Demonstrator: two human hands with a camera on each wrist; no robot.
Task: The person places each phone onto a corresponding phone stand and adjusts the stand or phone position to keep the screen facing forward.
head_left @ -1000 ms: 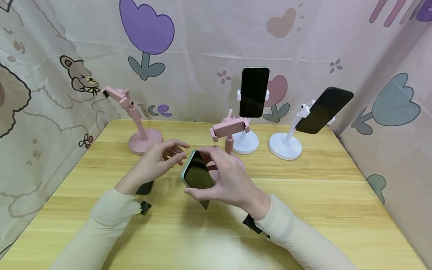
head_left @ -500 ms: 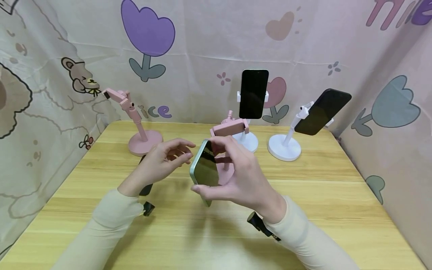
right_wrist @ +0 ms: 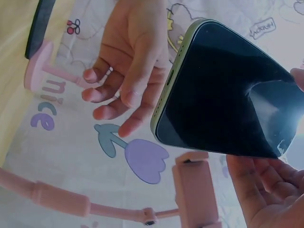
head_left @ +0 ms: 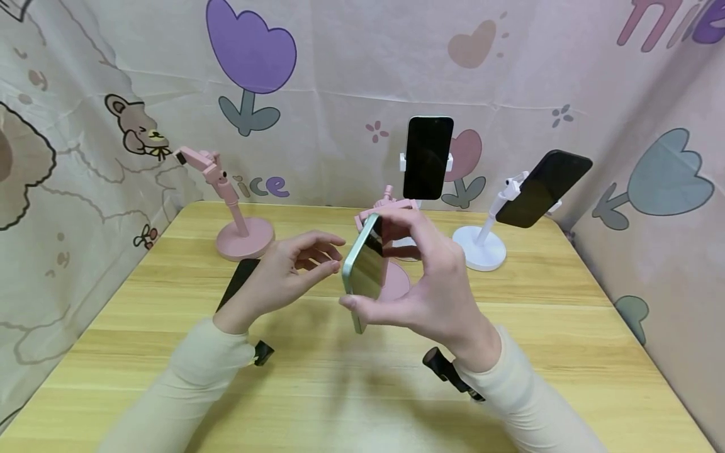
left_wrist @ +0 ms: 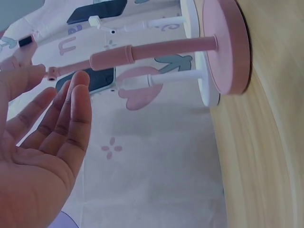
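**Edge grip invites a slip**

The right hand (head_left: 438,286) pinches the green-edged phone (head_left: 365,270) by its edges between thumb and fingers, tilted above the table (head_left: 340,409); if that pinch slackens, it could drop. The left hand (head_left: 291,270), fingers loosely bent around nothing, is near but apart, so might miss a catch. Beyond, a careless swing could knock the pink clamp (right_wrist: 195,192) or, farther back, 2 white stands (head_left: 478,248) bearing phones (head_left: 428,157).
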